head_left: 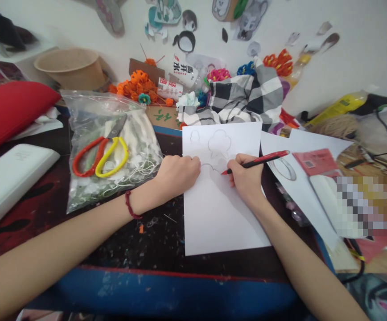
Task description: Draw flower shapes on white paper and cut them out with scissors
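A white sheet of paper (213, 223) lies on the dark table, with faint grey outlines near its top, one of them cloud-like. My right hand (249, 178) grips a red-and-black pencil (263, 159) whose tip meets the sheet at the end of a curved line. Curled into a loose fist, my left hand (179, 175) rests on the sheet's left edge; nothing shows in it. Left of that hand, scissors (115, 133) with one red and one yellow handle lie on a clear plastic bag (140, 165) of white and green pieces.
A white power-bank-like box (16, 178) and a red cushion-like object (9, 111) sit at left. Behind the paper are checked cloth (247, 96), orange yarn-like flowers (136, 87) and a beige tub (71, 67). More papers and a tape roll (283, 169) lie right.
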